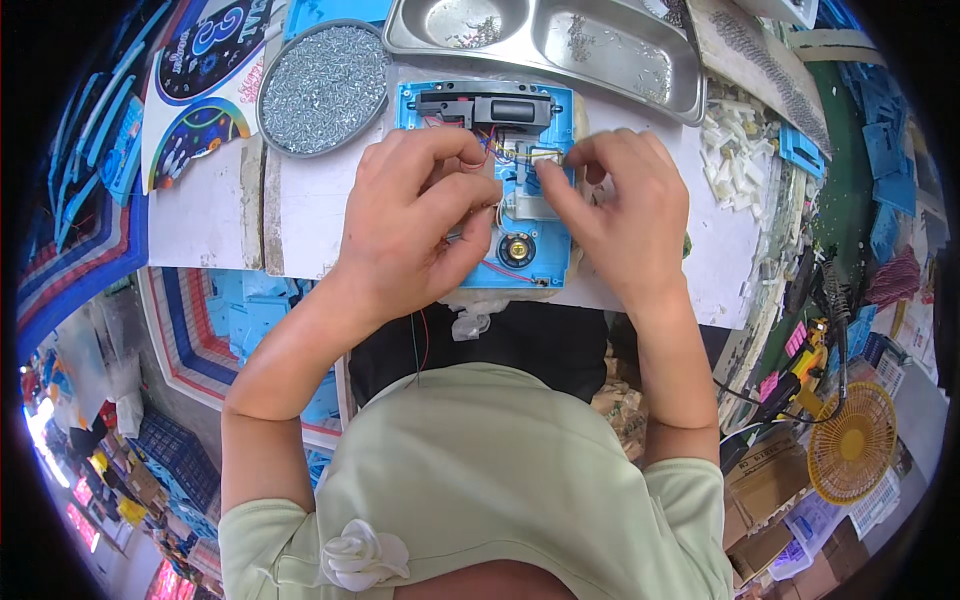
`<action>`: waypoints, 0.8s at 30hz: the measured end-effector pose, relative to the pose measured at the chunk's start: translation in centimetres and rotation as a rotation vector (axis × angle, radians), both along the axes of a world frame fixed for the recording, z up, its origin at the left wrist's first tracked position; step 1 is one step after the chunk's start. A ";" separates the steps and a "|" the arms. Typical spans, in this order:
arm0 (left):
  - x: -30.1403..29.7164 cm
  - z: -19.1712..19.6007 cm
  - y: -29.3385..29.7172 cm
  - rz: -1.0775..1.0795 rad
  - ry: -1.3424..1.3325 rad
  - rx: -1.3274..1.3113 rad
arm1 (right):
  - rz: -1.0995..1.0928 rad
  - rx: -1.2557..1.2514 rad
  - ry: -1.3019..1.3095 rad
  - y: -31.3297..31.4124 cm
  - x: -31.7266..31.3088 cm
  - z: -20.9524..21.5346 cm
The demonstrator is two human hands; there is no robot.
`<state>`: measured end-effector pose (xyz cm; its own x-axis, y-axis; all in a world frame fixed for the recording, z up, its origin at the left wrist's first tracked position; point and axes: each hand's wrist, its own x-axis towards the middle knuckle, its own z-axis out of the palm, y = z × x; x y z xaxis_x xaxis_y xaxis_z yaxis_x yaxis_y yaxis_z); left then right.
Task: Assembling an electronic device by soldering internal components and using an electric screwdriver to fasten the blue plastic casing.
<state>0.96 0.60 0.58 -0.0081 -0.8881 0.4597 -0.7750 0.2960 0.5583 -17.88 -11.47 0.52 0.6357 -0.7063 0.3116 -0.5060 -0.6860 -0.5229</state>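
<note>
Shell [530,262], blue, open on bench [210,215]: speaker [517,247] and black module [487,107] already seated, wires [505,152] loose, no screws seen driven. Left hand [410,215] pinches wires; right hand [620,205] pinches small white part [548,154]. Screw dish [322,88] beside it. Assembly judged midway.

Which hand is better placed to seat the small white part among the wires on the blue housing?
Right, probably. The right hand already pinches at the small white part by the wires, fingertips on it. The left hand rests lower across the blue housing, steadying it.
</note>
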 end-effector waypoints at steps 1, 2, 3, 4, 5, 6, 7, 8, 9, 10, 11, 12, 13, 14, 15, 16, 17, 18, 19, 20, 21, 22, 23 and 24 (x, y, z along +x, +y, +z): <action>-0.1 0.0 -0.1 0.005 -0.009 0.014 | -0.011 0.000 0.078 -0.2 0.4 0.4; -0.1 0.0 -0.3 0.012 -0.022 0.028 | -0.022 0.000 0.154 -0.4 0.8 0.7; -0.1 0.0 -0.4 0.018 -0.034 0.041 | -0.001 -0.026 0.186 -0.6 1.0 1.1; -0.1 -0.1 -0.5 0.020 -0.053 0.028 | 0.020 -0.053 0.218 -0.7 1.1 1.4; 0.0 -0.3 -0.9 0.022 -0.073 0.014 | 0.041 -0.080 0.250 -0.9 1.3 1.7; 0.0 -0.5 -1.1 0.025 -0.093 0.000 | 0.065 -0.137 0.269 -0.9 1.5 1.9; -0.1 -0.6 -1.4 0.029 -0.116 -0.011 | 0.089 -0.195 0.287 -0.9 1.7 2.0; -0.3 -0.5 -1.6 0.033 -0.140 -0.019 | 0.112 -0.251 0.305 -0.8 1.9 2.2; -0.4 -0.5 -1.7 0.037 -0.164 -0.027 | 0.139 -0.271 0.353 -0.8 2.0 2.5; -0.5 -0.6 -1.8 0.041 -0.184 -0.033 | 0.165 -0.291 0.401 -0.7 2.1 2.9; -0.6 -0.7 -1.9 0.045 -0.204 -0.040 | 0.191 -0.312 0.449 -0.8 2.2 3.2; -0.6 -0.7 -2.0 0.049 -0.224 -0.046 | 0.206 -0.314 0.468 -0.8 2.2 3.4; -0.6 -0.7 -2.0 0.047 -0.223 -0.035 | 0.220 -0.316 0.487 -0.8 2.3 3.4; -0.7 -0.7 -1.9 0.045 -0.222 -0.027 | 0.232 -0.320 0.508 -0.7 2.2 3.5; -0.8 -0.7 -1.8 0.042 -0.220 -0.018 | 0.221 -0.320 0.506 -0.7 2.2 3.5; -0.8 -0.8 -1.9 0.042 -0.228 -0.020 | 0.209 -0.319 0.504 -0.6 2.1 3.4; -0.8 -0.9 -1.8 0.040 -0.235 -0.020 | 0.198 -0.316 0.503 -0.5 2.0 3.3; -0.9 -0.9 -1.8 0.038 -0.242 -0.019 | 0.192 -0.277 0.466 -0.5 2.0 3.3; -0.8 -1.0 -1.9 0.040 -0.247 -0.025 | 0.186 -0.238 0.429 -0.8 2.0 3.3; -0.8 -1.0 -1.9 0.040 -0.250 -0.031 | 0.179 -0.199 0.395 -1.1 1.9 3.1; -0.8 -1.1 -2.0 0.040 -0.252 -0.036 | 0.163 -0.067 0.367 -1.6 1.7 3.0; -0.7 -1.1 -1.9 0.035 -0.251 -0.034 | 0.146 0.065 0.339 -2.3 1.5 2.9; -0.7 -1.1 -1.9 0.031 -0.249 -0.029 | 0.130 0.198 0.309 -2.8 1.4 2.8; -0.7 -1.1 -1.8 0.027 -0.246 -0.025 | 0.112 0.298 0.289 -3.1 1.4 3.0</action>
